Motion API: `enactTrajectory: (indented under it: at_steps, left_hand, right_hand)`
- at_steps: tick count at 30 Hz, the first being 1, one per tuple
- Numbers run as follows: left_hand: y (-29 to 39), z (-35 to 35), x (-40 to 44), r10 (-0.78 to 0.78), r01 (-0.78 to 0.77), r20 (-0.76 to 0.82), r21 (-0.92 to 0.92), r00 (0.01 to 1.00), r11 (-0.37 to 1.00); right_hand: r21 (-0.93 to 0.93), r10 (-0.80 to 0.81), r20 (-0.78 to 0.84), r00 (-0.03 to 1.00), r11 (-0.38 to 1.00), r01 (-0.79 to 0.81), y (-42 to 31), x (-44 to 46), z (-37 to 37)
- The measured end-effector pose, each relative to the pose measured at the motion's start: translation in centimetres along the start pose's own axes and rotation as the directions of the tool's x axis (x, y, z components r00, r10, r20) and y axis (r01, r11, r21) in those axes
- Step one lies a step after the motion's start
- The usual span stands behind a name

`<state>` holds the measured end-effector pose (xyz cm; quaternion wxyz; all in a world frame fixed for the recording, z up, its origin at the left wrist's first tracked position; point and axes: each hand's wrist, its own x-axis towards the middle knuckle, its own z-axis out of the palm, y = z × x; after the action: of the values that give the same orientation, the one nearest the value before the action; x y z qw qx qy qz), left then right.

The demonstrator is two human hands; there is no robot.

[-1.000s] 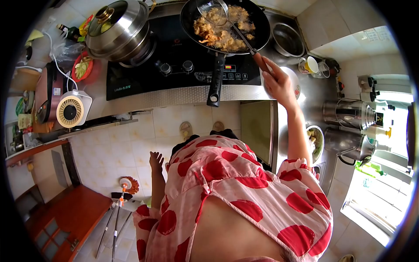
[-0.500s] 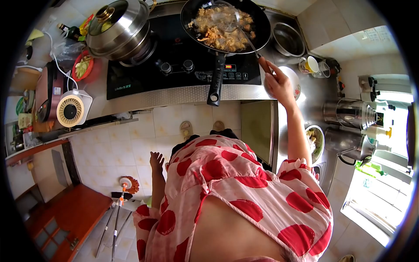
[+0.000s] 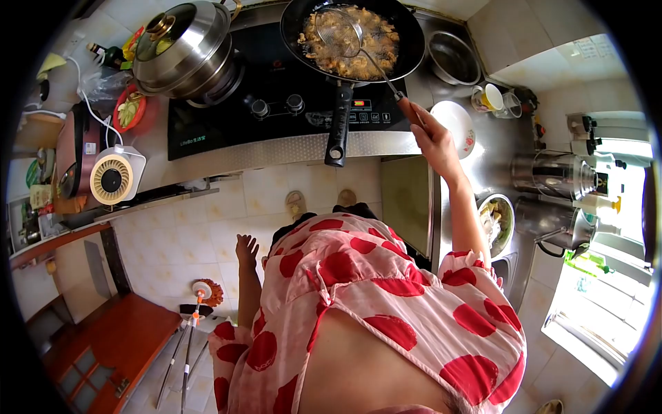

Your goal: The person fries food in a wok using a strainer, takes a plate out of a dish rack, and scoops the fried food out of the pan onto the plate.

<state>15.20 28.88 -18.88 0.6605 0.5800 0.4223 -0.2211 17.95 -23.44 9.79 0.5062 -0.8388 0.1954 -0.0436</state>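
Floor tiles (image 3: 186, 241) fill a lot of the middle left, with a reddish wooden cabinet (image 3: 110, 338) at lower left and a bright window (image 3: 607, 303) on the right. The steel-edged table (image 3: 276, 147) curves across the top, carrying a black glass cooktop (image 3: 227, 127). Lidded steel pot (image 3: 189, 58) sits upper left. The frying pan (image 3: 414, 41) is top center, handle pointing down the frame. Right of it there's a steel basin (image 3: 452, 58) and, lower down, a white plate (image 3: 455, 127).

Hands: the right one (image 3: 438, 145) has its fingers closed around the skimmer (image 3: 338, 31) by the brown handle; the left one (image 3: 247, 247) hangs empty over on the left, fingers loosely spread. Mesh end is over the pan, though I can't tell how deep it goes.

Looks like mid-fry to me, browned pieces (image 3: 358, 65) in bubbly oil. Moving them around would call for a slow, level sweep, nothing splashy.
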Motion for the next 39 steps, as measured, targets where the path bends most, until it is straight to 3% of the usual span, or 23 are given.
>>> enactTrajectory:
  at_steps: [2,5,12,17,18,25,28,29,31,33,35,36,39]
  left_hand:
    - [-0.1,-0.1,-0.2,-0.005,0.005,-0.005,-0.001,1.0,1.0]
    - [-0.3,-0.2,-0.4,-0.011,0.011,-0.015,0.003,1.0,1.0]
    - [-1.5,-1.3,-0.9,-0.031,0.031,-0.043,-0.011,0.999,0.999]
    - [-1.7,-1.2,-0.8,-0.051,0.051,-0.045,0.012,0.998,0.999]
    - [-1.6,-1.0,-0.7,-0.049,0.049,-0.043,0.012,0.998,0.999]
    - [-0.6,0.0,-0.4,0.01,-0.01,0.01,-0.006,1.0,1.0]
    - [-0.6,0.0,-0.1,0.007,-0.006,0.012,-0.028,1.0,1.0]
    - [-0.7,-0.3,-0.2,0.005,-0.005,0.01,-0.031,1.0,0.999]
    - [-1.0,-0.6,-0.1,-0.017,0.017,-0.021,-0.021,1.0,1.0]
    - [-1.2,-0.9,-0.2,-0.037,0.037,-0.034,-0.009,0.999,0.999]
    - [-1.2,-0.7,0.0,-0.056,0.056,-0.048,-0.003,0.997,0.998]
    - [-1.2,-0.7,0.2,-0.05,0.05,-0.033,-0.001,0.998,0.999]
    - [-1.0,-0.2,0.5,-0.036,0.036,-0.002,-0.005,0.999,0.999]
  right_hand:
    - [-0.078,-0.274,-0.083,0.958,0.96,0.268,1.2,0.4,0.9]
    - [-0.165,-0.322,-0.071,0.944,0.937,0.308,-0.2,0.9,1.1]
    - [-0.157,-0.281,-0.014,0.96,0.948,0.275,-1.9,-0.1,0.6]
    - [-0.199,-0.385,-0.005,0.923,0.905,0.376,-1.0,-0.2,2.1]
    - [-0.271,-0.338,0.037,0.94,0.902,0.335,-2.0,-0.5,2.1]
    - [-0.236,-0.355,0.056,0.933,0.903,0.358,-1.1,1.1,3.4]
    - [0.089,-0.19,0.025,0.981,0.978,0.187,-1.0,1.6,2.3]
    - [0.088,-0.191,0.029,0.981,0.978,0.188,-1.3,1.1,1.9]
    - [0.025,-0.289,-0.001,0.957,0.957,0.289,-2.1,-0.1,1.0]
    - [-0.019,-0.267,0.006,0.964,0.963,0.267,-2.7,-1.2,0.5]
    - [-0.207,-0.238,0.037,0.97,0.948,0.241,-3.0,-1.7,0.6]
    - [-0.285,-0.306,-0.007,0.952,0.913,0.291,-2.9,-1.7,0.9]
    - [-0.269,-0.291,0.022,0.956,0.92,0.286,-1.4,-0.9,1.9]
